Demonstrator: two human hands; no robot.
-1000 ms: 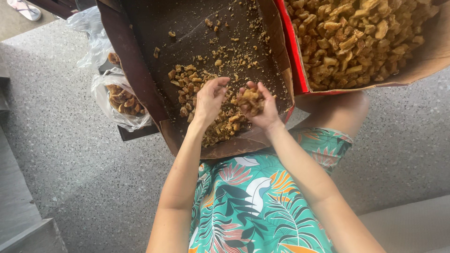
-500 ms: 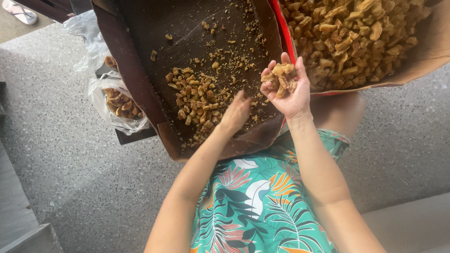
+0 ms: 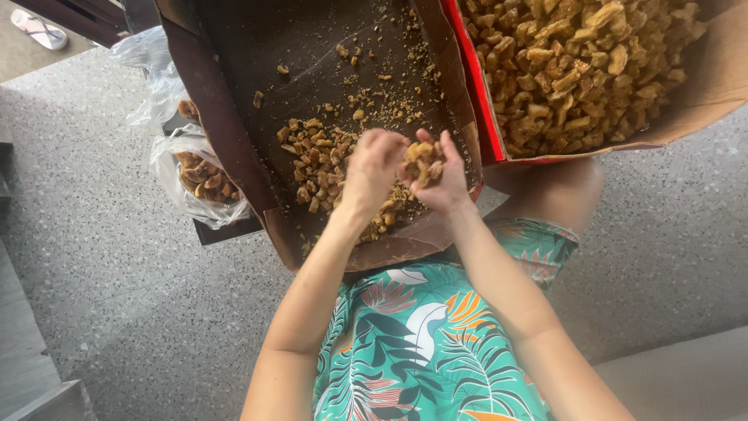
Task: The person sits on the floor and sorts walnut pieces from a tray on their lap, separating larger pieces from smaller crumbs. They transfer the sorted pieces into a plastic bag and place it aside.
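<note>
From the head camera: right hand (image 3: 436, 175) cupped around a heap of nut pieces (image 3: 421, 160), left hand (image 3: 374, 168) curled against it, both over the brown cardboard tray (image 3: 234, 148); pieces could well slip between the fingers and scatter onto the speckled floor (image 3: 117, 273).

I see the near box (image 3: 234, 148) resting on my lap with a heap of nut pieces (image 3: 319, 168) in it. Both hands meet above that heap, left hand (image 3: 372, 168) touching right hand (image 3: 436, 175). A fuller box (image 3: 701, 86) sits to its right, a plastic bag (image 3: 191, 175) to its left on the floor (image 3: 101, 273).
</note>
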